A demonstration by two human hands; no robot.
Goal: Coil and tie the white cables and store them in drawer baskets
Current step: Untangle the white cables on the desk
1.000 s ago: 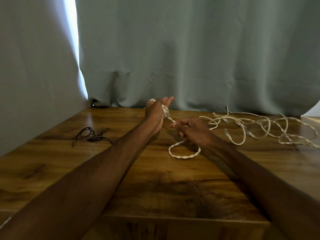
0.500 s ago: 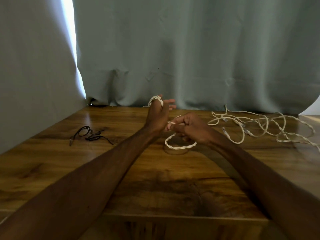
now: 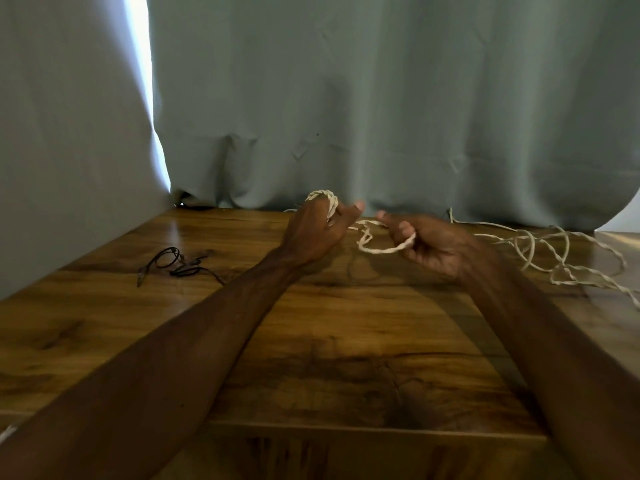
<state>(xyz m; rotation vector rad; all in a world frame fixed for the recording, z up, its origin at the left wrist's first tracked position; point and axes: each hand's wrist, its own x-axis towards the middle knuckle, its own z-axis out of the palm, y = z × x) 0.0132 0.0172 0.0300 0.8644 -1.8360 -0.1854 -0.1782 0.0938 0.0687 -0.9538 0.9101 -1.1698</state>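
A white twisted cable (image 3: 375, 250) runs between both hands above the wooden table (image 3: 346, 341). Turns of it are wound round the fingers of my left hand (image 3: 317, 233), which is raised at the table's middle. My right hand (image 3: 429, 245), blurred, grips a slack loop of the same cable just to the right. The rest of the white cables (image 3: 547, 258) lie tangled on the table at the far right.
A thin black cable (image 3: 173, 263) lies loose on the table at the left. Grey curtains (image 3: 346, 98) hang behind the table and along its left side. The table's front edge is near me at the bottom.
My right hand has moved right, away from my left hand, pulling the loop up off the table. More cable now sits wound on my left fingers.
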